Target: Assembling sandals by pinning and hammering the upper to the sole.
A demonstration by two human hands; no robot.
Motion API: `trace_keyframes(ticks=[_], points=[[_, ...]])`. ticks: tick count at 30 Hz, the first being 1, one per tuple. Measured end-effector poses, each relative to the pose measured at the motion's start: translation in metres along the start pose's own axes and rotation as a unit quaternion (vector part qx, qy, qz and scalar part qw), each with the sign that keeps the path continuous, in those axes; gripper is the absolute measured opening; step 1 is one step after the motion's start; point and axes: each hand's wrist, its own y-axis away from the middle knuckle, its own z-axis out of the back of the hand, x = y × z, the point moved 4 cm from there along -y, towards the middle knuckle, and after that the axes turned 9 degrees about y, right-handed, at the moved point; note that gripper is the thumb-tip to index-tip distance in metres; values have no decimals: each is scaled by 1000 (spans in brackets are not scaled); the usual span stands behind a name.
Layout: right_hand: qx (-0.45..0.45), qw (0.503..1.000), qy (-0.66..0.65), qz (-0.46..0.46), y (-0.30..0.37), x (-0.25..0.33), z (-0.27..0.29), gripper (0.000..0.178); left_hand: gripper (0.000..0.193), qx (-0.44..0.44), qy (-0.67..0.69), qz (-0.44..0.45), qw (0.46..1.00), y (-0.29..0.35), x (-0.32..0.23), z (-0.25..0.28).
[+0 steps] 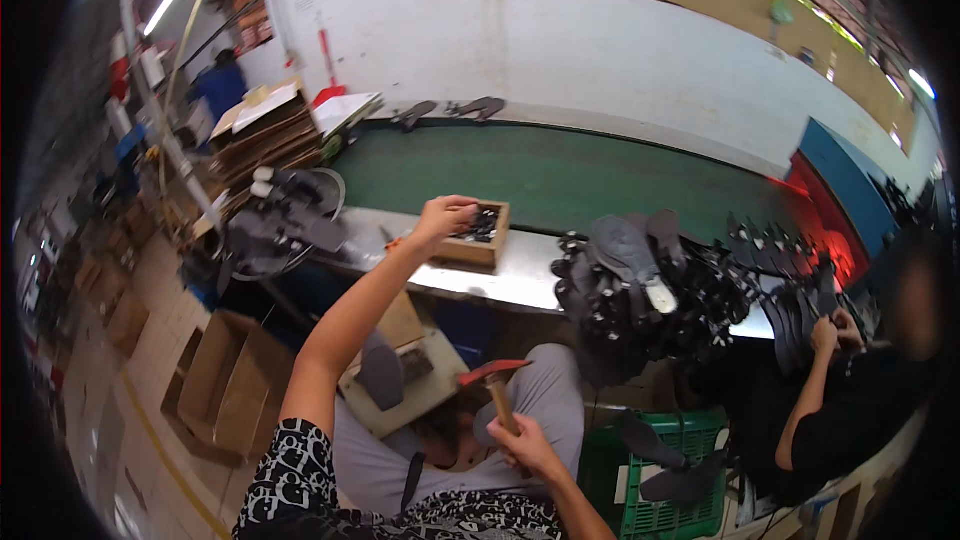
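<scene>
My left hand [445, 216] reaches forward into a small wooden box [478, 237] of small dark pieces on the metal bench edge [500, 280], fingers pinched over the contents. My right hand [525, 443] is near my lap, closed around the wooden handle of a hammer [497, 383] with a reddish head, held upright. Below it, a dark grey shoe sole [381, 371] lies on a small board [420, 390] over my knees.
A green conveyor belt [560, 175] runs behind the bench. A heap of black sandals [650, 290] sits to the right, beside a seated person in black [850, 400]. A green crate [660, 480] stands below; cardboard boxes [225, 380] and a fan [275, 230] stand left.
</scene>
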Motion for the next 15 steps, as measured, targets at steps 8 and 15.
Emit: trace_keyframes(ticks=[8,15], points=[[-104,952,-158,242,2,137,-21,23,33,7,167,-74,983,260,-99,-50],[-101,952,5,288,-23,188,-70,35,24,-102,60,-175,977,341,-104,-39]])
